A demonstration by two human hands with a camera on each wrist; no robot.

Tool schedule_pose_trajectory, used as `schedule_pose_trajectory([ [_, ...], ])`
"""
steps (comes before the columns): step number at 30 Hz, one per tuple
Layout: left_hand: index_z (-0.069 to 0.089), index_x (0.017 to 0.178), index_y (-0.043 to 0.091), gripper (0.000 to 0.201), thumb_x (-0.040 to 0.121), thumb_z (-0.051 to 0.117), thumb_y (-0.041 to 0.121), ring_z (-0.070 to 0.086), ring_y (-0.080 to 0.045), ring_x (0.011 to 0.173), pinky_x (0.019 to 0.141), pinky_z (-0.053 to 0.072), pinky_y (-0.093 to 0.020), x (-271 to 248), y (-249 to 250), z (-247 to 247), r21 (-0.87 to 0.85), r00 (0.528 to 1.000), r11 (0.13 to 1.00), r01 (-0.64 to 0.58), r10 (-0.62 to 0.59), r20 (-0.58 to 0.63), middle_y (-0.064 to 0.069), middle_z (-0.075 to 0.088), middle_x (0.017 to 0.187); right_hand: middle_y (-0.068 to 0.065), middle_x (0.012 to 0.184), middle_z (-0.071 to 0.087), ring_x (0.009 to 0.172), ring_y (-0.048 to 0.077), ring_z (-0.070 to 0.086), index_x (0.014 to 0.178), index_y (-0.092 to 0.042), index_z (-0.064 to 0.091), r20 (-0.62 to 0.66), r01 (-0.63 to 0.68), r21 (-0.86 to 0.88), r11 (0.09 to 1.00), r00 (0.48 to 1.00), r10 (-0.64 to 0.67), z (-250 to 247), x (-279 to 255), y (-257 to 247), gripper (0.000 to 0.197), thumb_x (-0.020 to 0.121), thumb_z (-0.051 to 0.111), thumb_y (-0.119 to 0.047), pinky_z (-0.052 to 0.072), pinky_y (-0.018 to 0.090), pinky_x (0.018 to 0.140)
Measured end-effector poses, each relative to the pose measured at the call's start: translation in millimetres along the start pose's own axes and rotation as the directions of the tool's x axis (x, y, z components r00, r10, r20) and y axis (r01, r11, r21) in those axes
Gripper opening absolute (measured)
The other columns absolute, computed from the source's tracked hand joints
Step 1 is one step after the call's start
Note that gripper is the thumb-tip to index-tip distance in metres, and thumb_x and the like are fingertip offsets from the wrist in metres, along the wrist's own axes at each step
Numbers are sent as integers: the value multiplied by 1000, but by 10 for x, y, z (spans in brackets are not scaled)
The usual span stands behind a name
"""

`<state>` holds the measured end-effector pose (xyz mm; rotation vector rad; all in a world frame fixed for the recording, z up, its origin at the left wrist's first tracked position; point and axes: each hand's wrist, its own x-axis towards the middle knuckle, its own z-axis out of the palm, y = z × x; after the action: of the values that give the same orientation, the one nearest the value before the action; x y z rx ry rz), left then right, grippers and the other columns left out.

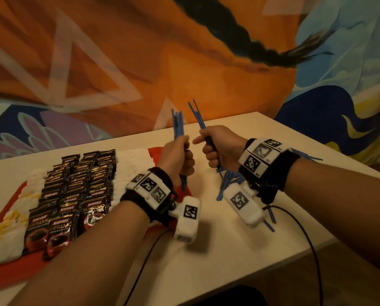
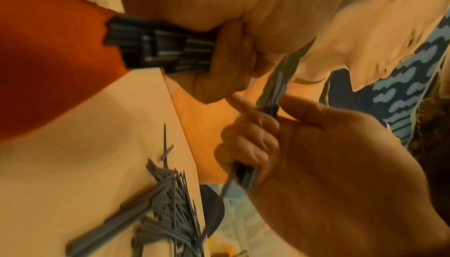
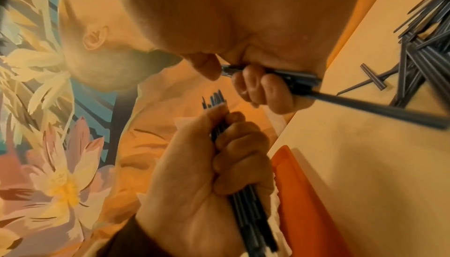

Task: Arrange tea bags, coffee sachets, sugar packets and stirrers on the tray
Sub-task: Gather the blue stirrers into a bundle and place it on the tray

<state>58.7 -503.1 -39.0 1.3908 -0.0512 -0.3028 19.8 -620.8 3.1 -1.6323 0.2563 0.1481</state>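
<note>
Both hands are raised over the table, side by side, and each grips an upright bundle of thin blue stirrers. My left hand (image 1: 181, 156) holds its bundle (image 1: 177, 123) in a fist just right of the red tray (image 1: 157, 151). My right hand (image 1: 217, 151) holds the other bundle (image 1: 198, 117), forefinger pointing toward the left hand. The right wrist view shows the left fist (image 3: 219, 161) closed round its stirrers (image 3: 248, 213). On the tray lie rows of dark coffee sachets (image 1: 78, 186), white sugar packets (image 1: 129, 171) and yellow-tagged tea bags (image 1: 5, 219).
A loose pile of blue stirrers (image 1: 229, 181) lies on the pale table (image 1: 228, 257) under my right wrist, with more by the right edge (image 1: 306, 155). Black cables (image 1: 310, 239) trail over the front edge. A painted wall stands behind the table.
</note>
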Motion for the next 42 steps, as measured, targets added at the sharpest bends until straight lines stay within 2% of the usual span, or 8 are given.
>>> schedule_pose_trajectory([
  [3,43,82,15,39,103,43,48,25,-12,39,39,22,-20,-93,-11,142,31,998,999,14,-16,59,3,31,53,-1,61,27,49,13,21,100,-9,44,12,-5,19,1000,1000,4,32,24,-18,32,104,31,-38,19,28,51],
  [6,49,77,16,49,97,49,60,30,-12,39,40,25,-20,-153,-5,228,53,998,998,-23,19,65,2,41,53,0,61,29,50,13,23,97,-13,44,17,-10,8,1000,1000,9,44,34,-17,54,98,27,-65,20,28,52],
  [14,56,85,11,30,90,69,37,31,-14,43,39,23,-21,-132,-41,233,-10,1000,1000,-7,7,-8,-2,44,58,1,63,32,50,12,26,119,-10,52,79,3,-20,1000,997,-2,28,-57,-20,81,89,22,-79,22,27,51],
  [25,56,73,10,33,98,53,31,36,-13,35,40,28,-23,-97,-55,268,172,982,974,-145,164,-98,-4,50,54,4,71,43,58,14,36,96,-11,60,83,146,-40,988,986,-142,44,-101,74,55,104,26,-55,26,28,54],
  [29,57,74,11,30,99,52,28,45,-17,42,42,34,-24,-46,-91,244,197,965,966,-167,201,-168,-10,58,65,10,83,50,64,18,49,115,-1,59,98,112,-85,990,990,-104,4,-144,85,34,102,39,-24,37,27,56],
  [33,63,79,11,25,97,51,25,56,-21,54,53,47,-31,-24,-104,240,168,961,970,-176,207,-186,-6,60,66,17,101,54,69,21,53,130,-6,51,166,115,-189,975,983,-84,19,-182,57,42,92,36,1,40,28,58],
  [38,53,72,9,30,98,46,23,45,-24,52,54,40,-33,43,-132,231,148,962,974,-173,199,-185,-4,47,57,17,98,62,81,24,60,143,-22,38,153,133,-369,920,985,-81,38,-170,83,60,91,48,6,60,44,74],
  [42,53,68,11,31,96,43,18,47,-25,54,61,40,-36,74,-123,209,97,944,981,-171,191,-270,-5,51,60,8,102,59,86,26,68,144,-25,36,149,195,-473,859,979,-140,67,-172,178,64,90,55,4,61,50,75],
])
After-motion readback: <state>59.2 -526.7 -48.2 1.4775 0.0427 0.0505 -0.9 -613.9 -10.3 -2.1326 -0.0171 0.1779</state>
